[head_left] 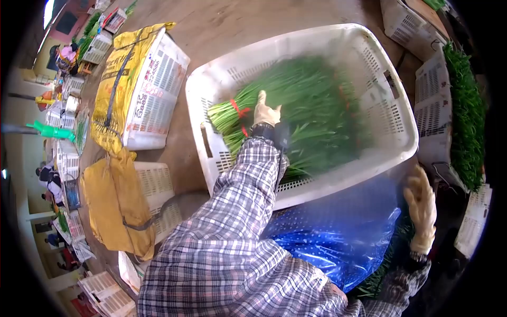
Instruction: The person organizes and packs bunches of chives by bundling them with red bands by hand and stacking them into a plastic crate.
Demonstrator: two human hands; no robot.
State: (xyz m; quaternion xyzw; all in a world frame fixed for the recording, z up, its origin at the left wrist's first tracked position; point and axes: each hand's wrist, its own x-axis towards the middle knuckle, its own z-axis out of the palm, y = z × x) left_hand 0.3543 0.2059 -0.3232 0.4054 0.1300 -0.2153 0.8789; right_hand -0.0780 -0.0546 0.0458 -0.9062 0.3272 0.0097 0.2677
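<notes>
A white plastic crate point(388, 134) holds green leafy bundles point(317, 100), which look like garlic chives, tied with red bands point(240, 109). My left hand point(266, 112), in a pale glove, lies on the bundles near their cut stem ends, with two digits visibly spread. The rest of its fingers are hard to make out. Off to the right, my gloved right hand point(421, 203) is raised outside the crate, its fingers loosely extended and holding nothing visible. Beneath it and beside the crate lies a shiny blue dotted plastic sheet point(338, 232), with more greens showing at its edge.
Crates covered with yellow sacking point(119, 84) and brown sacking point(119, 203) stand to the left. At the right is a crate packed with greens point(465, 116). People and more crates point(68, 158) line the far left. Brown floor point(227, 24) shows behind the white crate.
</notes>
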